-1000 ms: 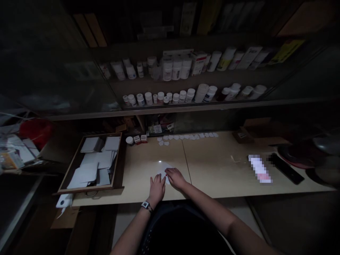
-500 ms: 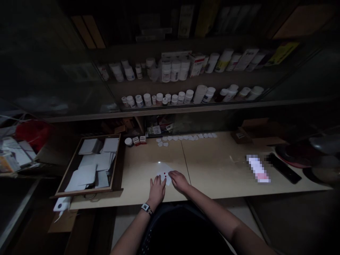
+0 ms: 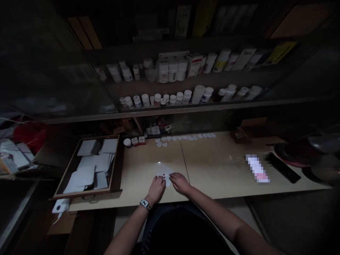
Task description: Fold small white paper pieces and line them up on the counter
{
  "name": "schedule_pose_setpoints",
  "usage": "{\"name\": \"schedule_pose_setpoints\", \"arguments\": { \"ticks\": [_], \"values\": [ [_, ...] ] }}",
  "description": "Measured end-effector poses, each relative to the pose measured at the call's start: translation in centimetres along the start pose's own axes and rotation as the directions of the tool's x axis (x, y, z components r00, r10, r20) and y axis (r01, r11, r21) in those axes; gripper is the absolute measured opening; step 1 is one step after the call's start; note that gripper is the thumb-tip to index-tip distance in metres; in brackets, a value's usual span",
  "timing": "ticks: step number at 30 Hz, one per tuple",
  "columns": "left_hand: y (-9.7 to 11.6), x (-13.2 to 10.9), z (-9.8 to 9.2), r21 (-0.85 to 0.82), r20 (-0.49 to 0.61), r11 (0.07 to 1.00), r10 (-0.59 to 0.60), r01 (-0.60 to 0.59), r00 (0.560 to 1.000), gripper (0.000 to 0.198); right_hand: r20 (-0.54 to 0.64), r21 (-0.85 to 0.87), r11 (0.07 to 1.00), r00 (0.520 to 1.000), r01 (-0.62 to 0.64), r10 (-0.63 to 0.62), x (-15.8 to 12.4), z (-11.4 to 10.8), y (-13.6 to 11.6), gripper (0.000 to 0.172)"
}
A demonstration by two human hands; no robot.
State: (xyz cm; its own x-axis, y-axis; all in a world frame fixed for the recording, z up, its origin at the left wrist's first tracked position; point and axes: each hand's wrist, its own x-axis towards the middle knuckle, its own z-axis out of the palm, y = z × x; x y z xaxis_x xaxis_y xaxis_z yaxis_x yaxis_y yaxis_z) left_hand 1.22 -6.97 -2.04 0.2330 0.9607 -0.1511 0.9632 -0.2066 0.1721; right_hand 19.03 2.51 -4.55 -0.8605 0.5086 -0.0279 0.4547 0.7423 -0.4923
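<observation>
left hand [image 3: 157, 188]: half-curled, on lower edge of white paper sheet [image 3: 160, 172], grip unclear | right hand [image 3: 180, 183]: fingertips at sheet's right edge, grip unclear | sheet: on counter [image 3: 143, 177], lower middle | left: wooden drawer [image 3: 85, 194] of white cards | beyond: row of paper scraps [image 3: 186, 137]

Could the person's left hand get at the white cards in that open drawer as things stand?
Probably yes: the left hand is over the counter beside the wooden drawer, with only the drawer's low rim between it and the white cards.
</observation>
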Motion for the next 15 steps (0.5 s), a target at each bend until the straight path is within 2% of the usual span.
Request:
{"name": "schedule_pose_setpoints", "arguments": {
  "ticks": [2,5,9,15],
  "values": [
    [-0.6,0.5,0.2,-0.01,0.044,0.991,0.131,-0.131,0.99,0.017,0.006,0.005,1.0,1.0,-0.007,0.007,0.1,0.0,0.0,0.034],
    [-1.3,1.1,0.5,-0.012,0.098,0.972,0.235,-0.235,0.967,0.015,0.023,0.006,1.0,1.0,-0.004,0.004,0.2,-0.1,0.1,0.033],
    [-1.7,1.6,0.4,-0.012,0.139,0.958,0.285,-0.286,0.949,0.015,0.028,-0.001,1.0,1.0,0.013,-0.013,0.2,-0.2,0.3,0.033],
    [-1.3,1.7,0.3,-0.043,0.1,0.949,0.314,-0.311,0.944,0.014,0.047,0.006,0.999,0.998,0.035,-0.035,0.3,-0.5,0.4,0.033]
  ]
}}
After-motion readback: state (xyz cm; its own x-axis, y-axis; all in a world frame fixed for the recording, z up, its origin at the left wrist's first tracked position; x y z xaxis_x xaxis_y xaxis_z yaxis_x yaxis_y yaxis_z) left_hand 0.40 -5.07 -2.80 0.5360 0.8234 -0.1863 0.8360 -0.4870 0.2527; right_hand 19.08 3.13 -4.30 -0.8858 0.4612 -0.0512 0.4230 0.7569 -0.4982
